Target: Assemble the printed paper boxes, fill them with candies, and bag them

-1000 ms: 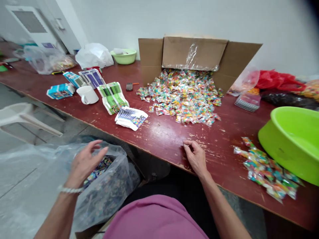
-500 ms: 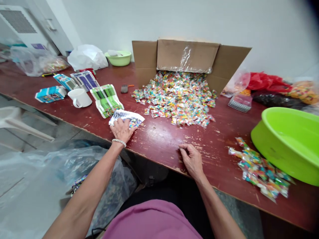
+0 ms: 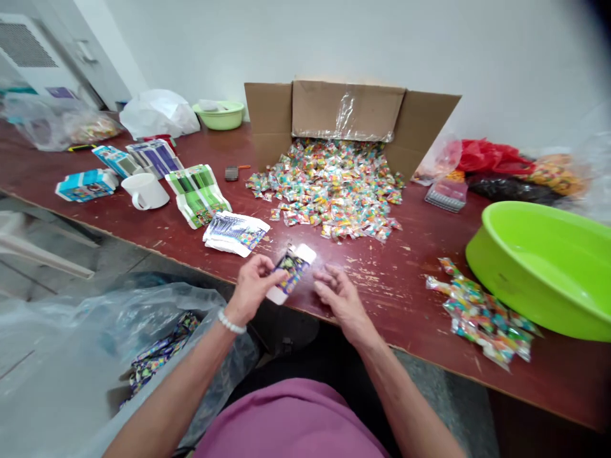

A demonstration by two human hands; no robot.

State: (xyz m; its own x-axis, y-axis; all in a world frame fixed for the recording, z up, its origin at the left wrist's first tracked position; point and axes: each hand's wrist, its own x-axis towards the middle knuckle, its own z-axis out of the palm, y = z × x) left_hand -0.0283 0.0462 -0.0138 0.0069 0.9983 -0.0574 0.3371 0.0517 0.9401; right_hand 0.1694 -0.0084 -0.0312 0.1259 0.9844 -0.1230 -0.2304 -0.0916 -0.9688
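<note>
My left hand (image 3: 256,284) pinches a small flat carton (image 3: 292,270), dark with a colourful print and white end flaps, above the table's front edge. Just right of the carton, my right hand (image 3: 340,294) is apart from it, fingers loosely curled with a gap from the thumb and nothing seen in them. A stack of flat purple-and-white cartons (image 3: 236,233) lies behind my left hand. Beside it rests a stack of green cartons (image 3: 198,194). Wrapped candies (image 3: 334,191) spill out of an open cardboard box (image 3: 351,111) at the back.
On the right stands a large green basin (image 3: 539,267), with a small pile of wrapped candies (image 3: 484,315) by it. A white mug (image 3: 146,191) and blue cartons (image 3: 88,184) are at the left. A clear plastic bag (image 3: 109,337) holding printed packs hangs below the table's edge.
My left hand has come off the purple-and-white stack with one carton and moved right, toward the middle. My right hand has shifted slightly left and its fingers have parted.
</note>
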